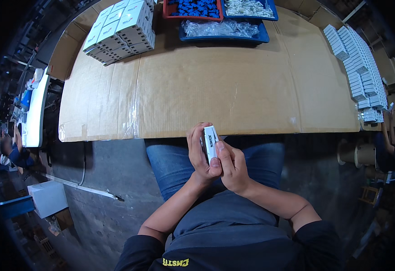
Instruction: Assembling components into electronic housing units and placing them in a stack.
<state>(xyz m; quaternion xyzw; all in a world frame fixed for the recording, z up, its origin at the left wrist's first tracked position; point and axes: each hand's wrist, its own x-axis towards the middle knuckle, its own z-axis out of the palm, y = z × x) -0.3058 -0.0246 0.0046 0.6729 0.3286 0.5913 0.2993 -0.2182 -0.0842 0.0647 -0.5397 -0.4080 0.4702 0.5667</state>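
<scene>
A small white box (pixel 210 140) with dark print on its narrow side is held between my two hands, just off the table's near edge and above my lap. My left hand (pixel 197 151) wraps round its left side, with the thumb at the box's lower end. From the right, my right hand (pixel 234 168) grips it, thumb pressed against the side. Fingers hide much of the box's far and lower faces, so whether its flaps are closed cannot be made out.
Brown cardboard covers the table (pixel 215 95). Stacked white boxes (pixel 120 31) stand far left; more white boxes (pixel 360 67) line the right edge. At the back sit a red tray (pixel 193 19) of blue parts, a blue tray (pixel 224 40) of clear bags and another blue tray (pixel 275 13) of white pieces.
</scene>
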